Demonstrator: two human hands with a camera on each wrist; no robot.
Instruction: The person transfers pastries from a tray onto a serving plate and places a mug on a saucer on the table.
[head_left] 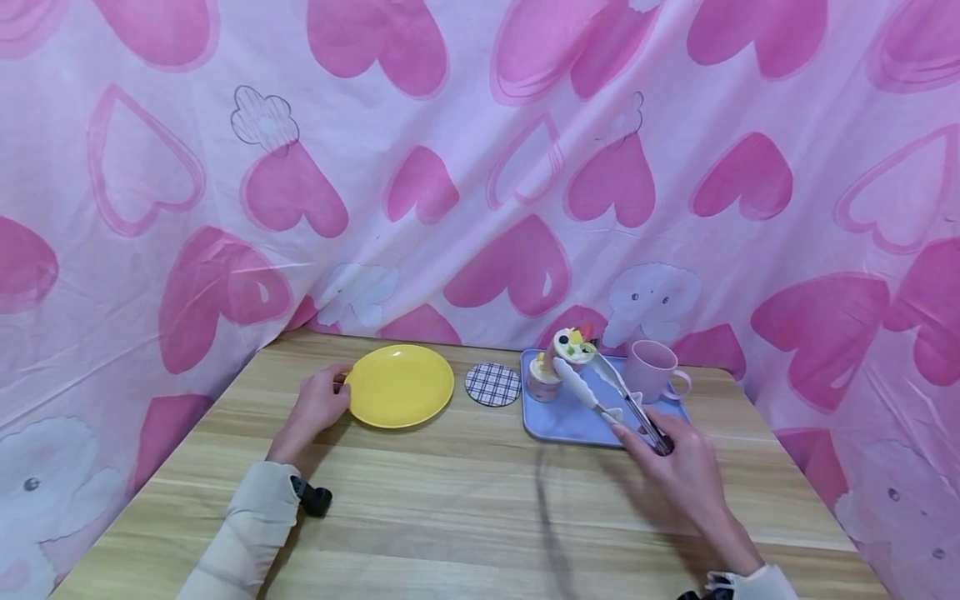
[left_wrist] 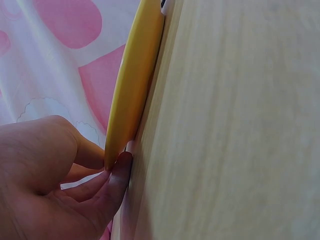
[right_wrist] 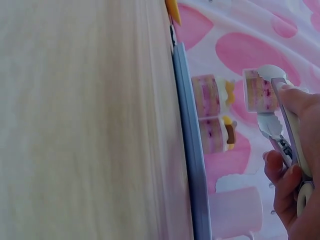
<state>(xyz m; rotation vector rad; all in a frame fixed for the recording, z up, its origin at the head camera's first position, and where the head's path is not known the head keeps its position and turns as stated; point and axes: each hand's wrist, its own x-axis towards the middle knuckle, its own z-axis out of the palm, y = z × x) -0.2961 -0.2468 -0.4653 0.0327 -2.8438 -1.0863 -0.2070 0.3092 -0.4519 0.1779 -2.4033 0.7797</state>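
Pale blue, the tray (head_left: 567, 423) lies on the wood-grained desk (head_left: 442, 517). Above its left part, our right hand (head_left: 686, 462) grips a pair of steel tongs (head_left: 579, 386), whose white scalloped tips are closed about a layered cake cup (head_left: 572, 347) topped with fruit; we see that cup held up clear of the tray. Below it, on the left side of the tray, stand two more cake cups (right_wrist: 206, 97), side by side, clear-walled and showing pink and pale layers in the right wrist view. On the right of the tray we find a pink mug (head_left: 649, 371), its handle turned away from the cups.

Just left of the tray, we have a round coaster (head_left: 492, 384), checked in dark lines on white. Farther left, past the coaster, lies a yellow plate (head_left: 401, 386). Our left hand (head_left: 318, 406) pinches the plate's rim on the side away from the tray, with a digit between rim and desk; whether the plate is lifted at all we cannot tell. Behind the tray hangs a pale cloth (head_left: 465, 167) printed with pink hearts.
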